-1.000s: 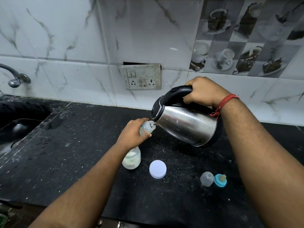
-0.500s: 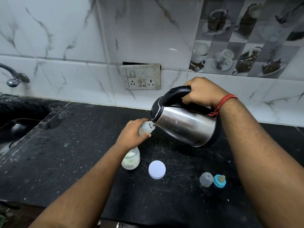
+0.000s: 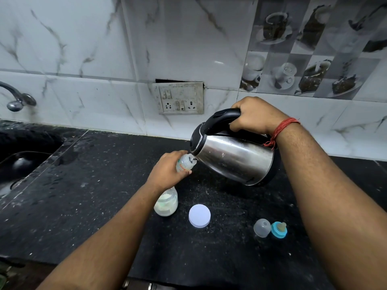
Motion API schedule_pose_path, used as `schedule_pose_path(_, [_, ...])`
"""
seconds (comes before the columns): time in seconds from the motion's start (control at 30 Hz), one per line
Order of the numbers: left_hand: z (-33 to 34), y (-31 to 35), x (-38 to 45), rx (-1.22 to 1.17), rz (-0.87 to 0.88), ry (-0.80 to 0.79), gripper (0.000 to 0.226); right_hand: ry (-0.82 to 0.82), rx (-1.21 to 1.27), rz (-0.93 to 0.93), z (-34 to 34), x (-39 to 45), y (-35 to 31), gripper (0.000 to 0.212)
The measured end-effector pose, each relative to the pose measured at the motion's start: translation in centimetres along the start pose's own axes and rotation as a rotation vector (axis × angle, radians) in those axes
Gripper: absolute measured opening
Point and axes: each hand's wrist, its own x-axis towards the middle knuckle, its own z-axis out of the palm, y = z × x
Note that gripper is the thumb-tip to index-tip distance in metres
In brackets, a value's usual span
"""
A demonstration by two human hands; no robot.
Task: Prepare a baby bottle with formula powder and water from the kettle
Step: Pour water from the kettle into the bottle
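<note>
My left hand [image 3: 167,170] grips a small clear baby bottle [image 3: 185,164] above the black counter [image 3: 83,206], its open mouth tilted up toward the kettle's spout. My right hand [image 3: 253,116] holds the black handle of a steel kettle [image 3: 232,158], tipped left with its spout at the bottle's mouth. A jar of white formula powder [image 3: 166,204] stands open under my left wrist. Its white lid [image 3: 199,216] lies beside it. The clear bottle cap [image 3: 261,228] and the blue ring with teat [image 3: 279,229] lie at the front right.
A dark sink [image 3: 18,164] with a tap [image 3: 16,100] is at the left. A switch and socket plate [image 3: 180,98] is set in the tiled wall behind. White specks of powder dot the counter.
Both hands, the bottle and the kettle keep nearly the same pose; the view has shifted only slightly.
</note>
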Motion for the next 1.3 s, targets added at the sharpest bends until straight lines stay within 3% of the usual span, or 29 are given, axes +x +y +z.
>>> schedule_pose_path(1.3, [0.0,-0.15,0.44,-0.001,0.009,-0.018,0.069,-0.017,-0.085,-0.049,-0.73,0.8,-0.67,0.007])
